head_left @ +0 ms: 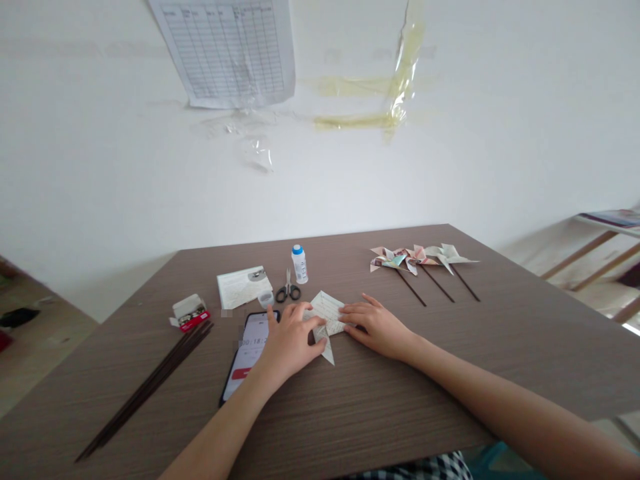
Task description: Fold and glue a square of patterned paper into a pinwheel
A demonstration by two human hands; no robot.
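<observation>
Far to the left of the hands, a bundle of dark sticks [150,390] lies on the tabletop [350,413], and beside its far end sits a small red box [189,312], open, with small metal pieces inside; what they are is too small to tell. Just left of the left hand [290,343] lies a phone [249,355] with its screen lit. Behind the hands are a stack of paper [243,287], a tiny clear cup [265,299] whose content cannot be seen, scissors [287,291] and a white glue bottle [299,264] with a blue cap on.

Both hands lie flat and close together, pressing on the folded paper [327,320] between them; the right hand [377,327] holds its right edge. If one palm slides, the paper could probably shift and the crease go crooked. The left wrist is near the phone and might push it.

Well to the right, behind the right hand, three finished pinwheels [420,260] rest.
</observation>
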